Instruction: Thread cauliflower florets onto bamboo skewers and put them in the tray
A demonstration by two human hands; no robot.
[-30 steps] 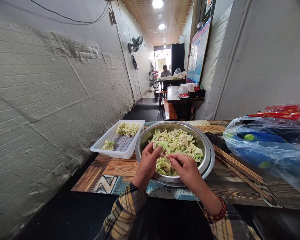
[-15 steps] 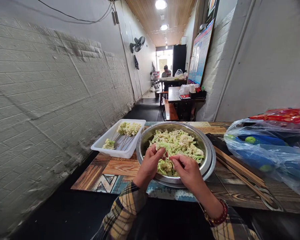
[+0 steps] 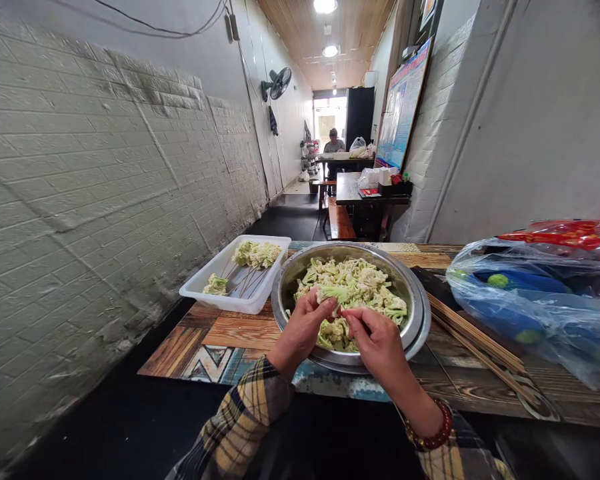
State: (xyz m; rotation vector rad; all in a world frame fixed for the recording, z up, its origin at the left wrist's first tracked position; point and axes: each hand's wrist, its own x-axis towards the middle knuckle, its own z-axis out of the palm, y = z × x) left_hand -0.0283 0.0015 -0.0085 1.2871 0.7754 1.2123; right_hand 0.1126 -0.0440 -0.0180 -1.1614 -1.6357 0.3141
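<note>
Over a steel bowl (image 3: 419, 293) full of cut cauliflower (image 3: 363, 277), my two hands nearly meet. My left hand (image 3: 300, 330) is closed around a pale green cauliflower floret (image 3: 335, 292) between thumb and fingers. My right hand (image 3: 380, 340) pinches close beside it on a thin bamboo skewer, mostly hidden by the hand; a length of stick shows below the wrist. To the left, a white plastic tray (image 3: 253, 303) holds cauliflower skewers (image 3: 256, 255), heads at the back, and another cauliflower head (image 3: 215, 285) near its left side.
Loose bamboo skewers (image 3: 480, 340) lie right of the bowl on the wood-patterned table (image 3: 245, 333). Beyond them sits a clear plastic bag (image 3: 520, 293) with blue and green contents. A brick-patterned wall (image 3: 105, 167) runs along the left. Further back, a person (image 3: 334, 142) sits at a table.
Both hands have shifted very slightly right in view, still close together with the floret between them. The floret's green stem shows more toward the right. The camera view has moved a little.
</note>
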